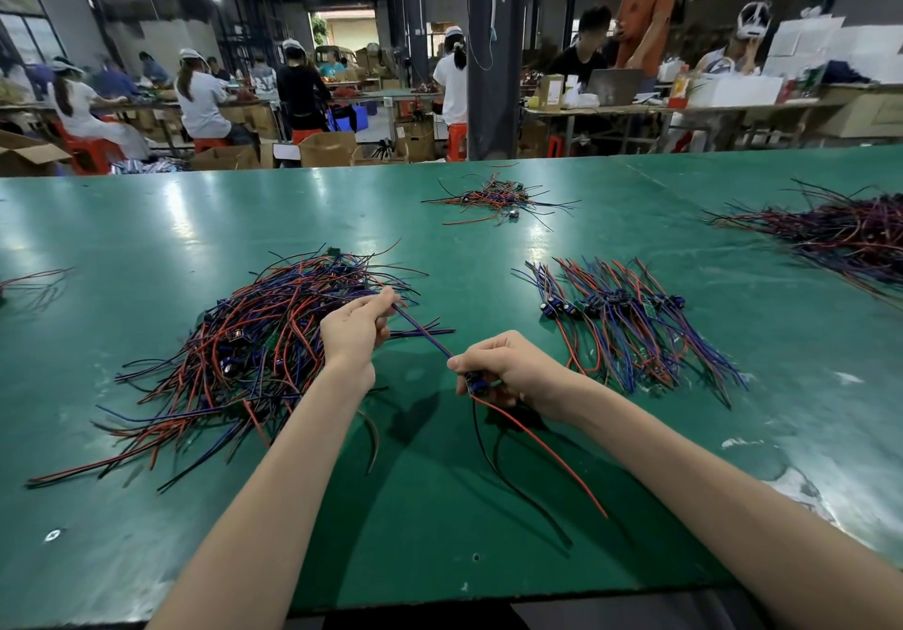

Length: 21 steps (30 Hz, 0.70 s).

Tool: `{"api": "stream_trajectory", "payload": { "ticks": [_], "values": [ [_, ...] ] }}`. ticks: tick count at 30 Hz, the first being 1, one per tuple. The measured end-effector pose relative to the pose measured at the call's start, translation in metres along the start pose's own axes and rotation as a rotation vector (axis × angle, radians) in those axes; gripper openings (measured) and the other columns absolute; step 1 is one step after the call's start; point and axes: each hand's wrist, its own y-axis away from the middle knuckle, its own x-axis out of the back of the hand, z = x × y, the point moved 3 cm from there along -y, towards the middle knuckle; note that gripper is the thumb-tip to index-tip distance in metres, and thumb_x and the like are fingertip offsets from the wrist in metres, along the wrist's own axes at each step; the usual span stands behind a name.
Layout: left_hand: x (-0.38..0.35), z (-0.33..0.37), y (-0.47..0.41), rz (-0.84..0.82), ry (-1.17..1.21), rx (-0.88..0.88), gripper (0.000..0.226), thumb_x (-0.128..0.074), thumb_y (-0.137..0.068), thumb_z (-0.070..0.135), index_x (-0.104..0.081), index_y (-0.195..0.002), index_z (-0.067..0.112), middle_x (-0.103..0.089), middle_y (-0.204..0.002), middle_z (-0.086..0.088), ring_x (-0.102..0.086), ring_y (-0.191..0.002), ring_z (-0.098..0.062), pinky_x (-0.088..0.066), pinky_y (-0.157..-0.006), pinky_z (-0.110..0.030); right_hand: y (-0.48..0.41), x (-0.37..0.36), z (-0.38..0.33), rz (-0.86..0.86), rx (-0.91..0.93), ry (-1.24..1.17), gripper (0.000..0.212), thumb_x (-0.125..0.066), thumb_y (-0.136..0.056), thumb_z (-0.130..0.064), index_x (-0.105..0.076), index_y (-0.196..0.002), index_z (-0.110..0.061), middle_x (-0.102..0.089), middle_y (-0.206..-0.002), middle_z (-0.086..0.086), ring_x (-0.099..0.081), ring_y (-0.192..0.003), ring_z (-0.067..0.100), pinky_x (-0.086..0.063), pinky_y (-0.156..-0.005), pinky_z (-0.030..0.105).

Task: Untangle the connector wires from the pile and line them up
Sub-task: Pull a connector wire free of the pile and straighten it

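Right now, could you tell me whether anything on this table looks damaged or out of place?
Yes: the green table top is worn to pale patches near its right front edge. Nothing else stands out.

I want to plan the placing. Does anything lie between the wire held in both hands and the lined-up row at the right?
Nothing visible. The held wire, between the left hand and right hand, has only bare table toward the lined-up row. The tangled pile lies on its other side.
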Motion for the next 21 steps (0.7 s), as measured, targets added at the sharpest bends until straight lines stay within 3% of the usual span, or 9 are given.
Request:
{"api": "stream_trajectory", "payload": {
  "ticks": [3, 5, 9, 13, 17, 21],
  "values": [
    [0.002, 0.007, 0.003, 0.057, -0.412, -0.368, 0.016, -0.072, -0.083, 0.024, -0.07, -0.07, 0.015, -0.059, -0.057, 0.011, -0.048, -0.053, -0.003, -0.039, -0.058, -0.014, 0.0, 0.0, 0.0, -0.013, 0.0, 0.017, 0.034, -0.062, -0.088, -0.015, -0.063, -0.055, -0.009, -0.054, -0.046, -0.002, -0.036, -0.035, 0.009, -0.022, -0.034, 0.014],
    [-0.001, 0.01, 0.007, 0.064, -0.472, -0.487, 0.013, -0.072, -0.084, 0.027, -0.07, -0.073, 0.02, -0.062, -0.062, 0.012, -0.052, -0.057, 0.001, -0.041, -0.06, -0.01, 0.001, -0.001, 0.0, -0.022, 0.005, 0.026, 0.034, -0.062, -0.088, -0.016, -0.064, -0.054, -0.01, -0.055, -0.045, -0.002, -0.038, -0.036, 0.009, -0.023, -0.034, 0.014],
    [0.002, 0.007, 0.0, -0.005, -0.185, -0.225, 0.014, -0.071, -0.085, 0.027, -0.071, -0.084, 0.013, -0.062, -0.068, 0.003, -0.051, -0.057, -0.006, -0.047, -0.059, -0.017, 0.001, 0.001, 0.002, 0.021, 0.025, 0.009, 0.033, -0.063, -0.088, -0.017, -0.066, -0.056, -0.01, -0.056, -0.045, -0.003, -0.035, -0.037, 0.01, -0.023, -0.034, 0.015],
    [-0.002, -0.001, 0.001, -0.132, -0.035, 0.013, 0.021, -0.071, -0.083, 0.029, -0.068, -0.08, 0.008, -0.064, -0.074, -0.002, -0.051, -0.054, -0.005, -0.05, -0.058, -0.018, -0.002, 0.003, 0.002, 0.1, 0.045, -0.026, 0.032, -0.061, -0.09, -0.019, -0.068, -0.061, -0.008, -0.057, -0.048, -0.001, -0.032, -0.031, 0.007, -0.022, -0.033, 0.014],
    [-0.017, -0.006, 0.012, -0.267, -0.017, 0.09, 0.02, -0.069, -0.084, 0.021, -0.065, -0.081, 0.002, -0.068, -0.075, -0.006, -0.057, -0.054, -0.005, -0.052, -0.053, -0.014, -0.002, 0.005, 0.002, 0.162, 0.062, -0.022, 0.033, -0.06, -0.091, -0.024, -0.069, -0.061, -0.011, -0.058, -0.05, 0.0, -0.031, -0.031, 0.009, -0.02, -0.034, 0.016],
    [-0.029, -0.012, 0.031, -0.53, -0.141, 0.189, 0.018, -0.064, -0.088, 0.015, -0.066, -0.081, 0.0, -0.068, -0.066, -0.006, -0.058, -0.049, -0.006, -0.054, -0.055, -0.016, -0.002, 0.005, 0.001, 0.167, 0.065, -0.038, 0.031, -0.059, -0.092, -0.024, -0.067, -0.066, -0.01, -0.054, -0.05, 0.001, -0.031, -0.031, 0.009, -0.02, -0.032, 0.014]
  ]
}}
